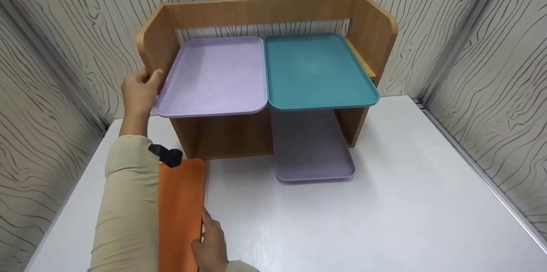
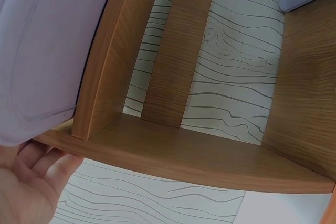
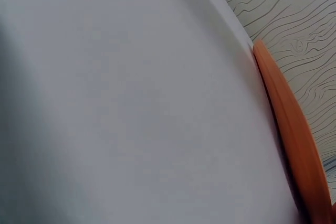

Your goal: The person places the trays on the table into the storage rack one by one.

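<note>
A wooden two-level shelf point(image 1: 260, 12) stands on the white table, its left side panel point(image 2: 173, 156) held at the front edge by my left hand point(image 1: 140, 93). In the left wrist view, the fingers point(image 2: 44, 166) of that hand go behind the panel; the thumb's contact is hidden there. Beside it, a lavender tray point(image 1: 220, 76) lies on the shelf top. An orange tray point(image 1: 181, 203) lies on the table at left, partly covered by my left sleeve. My right hand point(image 1: 211, 244) holds its right rim, thumb over the tray. The right wrist view shows the orange tray's edge point(image 3: 294, 129).
A teal tray point(image 1: 318, 71) lies on the shelf top at right. Below it, a greyish-purple tray point(image 1: 314, 148) juts out from the right lower compartment onto the table point(image 1: 384, 220). Patterned walls point(image 1: 483, 92) enclose the table at the back and sides.
</note>
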`<state>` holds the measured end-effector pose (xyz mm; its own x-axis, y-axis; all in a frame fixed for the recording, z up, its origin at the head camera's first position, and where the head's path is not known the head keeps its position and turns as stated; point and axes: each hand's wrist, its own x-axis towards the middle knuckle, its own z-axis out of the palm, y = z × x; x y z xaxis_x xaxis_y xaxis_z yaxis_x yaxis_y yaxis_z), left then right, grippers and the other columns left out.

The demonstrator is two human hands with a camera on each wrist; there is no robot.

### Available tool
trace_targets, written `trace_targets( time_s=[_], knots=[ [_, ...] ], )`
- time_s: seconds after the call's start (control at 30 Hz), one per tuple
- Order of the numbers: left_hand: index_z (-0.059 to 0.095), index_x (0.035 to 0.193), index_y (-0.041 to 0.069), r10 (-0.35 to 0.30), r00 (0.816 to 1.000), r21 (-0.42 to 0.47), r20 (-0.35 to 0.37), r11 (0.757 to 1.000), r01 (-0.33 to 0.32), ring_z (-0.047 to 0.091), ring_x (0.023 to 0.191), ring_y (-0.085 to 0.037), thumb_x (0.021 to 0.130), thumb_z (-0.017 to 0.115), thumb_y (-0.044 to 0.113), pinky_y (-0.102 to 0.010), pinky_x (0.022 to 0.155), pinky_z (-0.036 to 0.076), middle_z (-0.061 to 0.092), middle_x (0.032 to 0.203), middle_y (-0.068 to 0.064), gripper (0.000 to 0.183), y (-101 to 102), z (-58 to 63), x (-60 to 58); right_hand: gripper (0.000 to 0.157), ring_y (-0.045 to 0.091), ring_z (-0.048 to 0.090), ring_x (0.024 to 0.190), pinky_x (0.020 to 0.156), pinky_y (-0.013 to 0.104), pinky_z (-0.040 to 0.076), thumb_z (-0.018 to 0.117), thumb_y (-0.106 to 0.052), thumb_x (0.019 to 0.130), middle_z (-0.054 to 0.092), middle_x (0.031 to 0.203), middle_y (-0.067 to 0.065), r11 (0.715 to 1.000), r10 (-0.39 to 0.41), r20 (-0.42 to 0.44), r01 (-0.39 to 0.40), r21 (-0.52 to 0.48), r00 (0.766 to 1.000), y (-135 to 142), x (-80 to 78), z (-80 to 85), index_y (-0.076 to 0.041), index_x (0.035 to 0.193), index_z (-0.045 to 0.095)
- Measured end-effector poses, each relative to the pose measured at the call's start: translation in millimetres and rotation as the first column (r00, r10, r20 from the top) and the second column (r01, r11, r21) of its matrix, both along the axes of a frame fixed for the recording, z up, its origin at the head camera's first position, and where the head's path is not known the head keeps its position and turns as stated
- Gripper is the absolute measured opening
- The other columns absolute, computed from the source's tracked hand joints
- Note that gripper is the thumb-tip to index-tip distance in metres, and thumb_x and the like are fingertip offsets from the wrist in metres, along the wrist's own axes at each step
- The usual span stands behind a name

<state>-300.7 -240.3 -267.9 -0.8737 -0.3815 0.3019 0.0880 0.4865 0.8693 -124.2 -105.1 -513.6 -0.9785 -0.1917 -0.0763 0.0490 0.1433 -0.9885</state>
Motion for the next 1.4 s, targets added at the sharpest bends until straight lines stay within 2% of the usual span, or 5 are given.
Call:
trace_targets(
  time_s=[0.3,0.5,0.77,1.2,1.4],
  knots=[
    [0.066,0.107,-0.001,0.003,1.000,0.010,-0.017,1.000,-0.003,0.052,0.072,-0.008,0.092,0.056,0.032,-0.019,0.063,0.043,0.063,0.087,-0.003,0.037,1.1,0.6,-2.7,0.069,0.028,0.047,0.121,0.094,0.037,0.045,0.039,0.020,0.081,0.042,0.139,0.017,0.994,-0.008,-0.089,-0.002,-0.114,0.996,12.3,0.5,3.5,-0.007,0.144,0.032],
    [0.066,0.112,0.001,0.007,1.000,0.012,-0.004,1.000,-0.007,0.054,0.077,-0.008,0.093,0.055,0.032,-0.017,0.065,0.044,0.064,0.097,-0.006,0.039,-0.8,1.3,-2.2,0.067,0.032,0.039,0.130,0.101,0.040,0.038,0.035,0.020,0.081,0.038,0.144,0.019,0.976,0.023,-0.098,-0.043,-0.214,0.995,25.2,-7.4,8.6,-0.001,0.144,0.026],
    [0.066,0.111,0.000,-0.001,1.000,0.013,-0.013,1.000,0.001,0.054,0.077,-0.008,0.092,0.055,0.032,-0.018,0.066,0.045,0.064,0.096,-0.006,0.039,-0.3,-0.4,-1.9,0.053,0.035,0.051,0.118,0.096,0.040,0.043,0.046,0.009,0.085,0.052,0.127,0.028,0.959,0.020,-0.003,-0.020,-0.283,1.000,49.7,-15.3,7.6,0.020,0.134,0.031],
    [0.068,0.102,-0.001,0.015,0.998,-0.032,-0.054,0.999,-0.017,0.053,0.071,-0.006,0.091,0.056,0.031,-0.017,0.062,0.044,0.063,0.084,0.000,0.036,-0.3,-1.2,-4.6,0.057,0.029,0.054,0.117,0.094,0.034,0.046,0.049,0.010,0.080,0.051,0.132,0.023,0.874,0.124,0.125,-0.049,-0.483,0.984,83.8,-23.2,6.0,0.012,0.136,0.037],
    [0.068,0.104,0.000,0.023,0.998,-0.040,-0.051,0.999,-0.025,0.052,0.072,-0.007,0.091,0.056,0.031,-0.017,0.062,0.044,0.064,0.086,-0.001,0.036,0.0,-1.3,-5.5,0.048,0.027,0.061,0.104,0.085,0.032,0.051,0.048,0.003,0.088,0.058,0.123,0.023,0.893,0.079,0.143,-0.006,-0.450,0.987,93.6,-22.2,9.0,0.014,0.133,0.039]
  ],
)
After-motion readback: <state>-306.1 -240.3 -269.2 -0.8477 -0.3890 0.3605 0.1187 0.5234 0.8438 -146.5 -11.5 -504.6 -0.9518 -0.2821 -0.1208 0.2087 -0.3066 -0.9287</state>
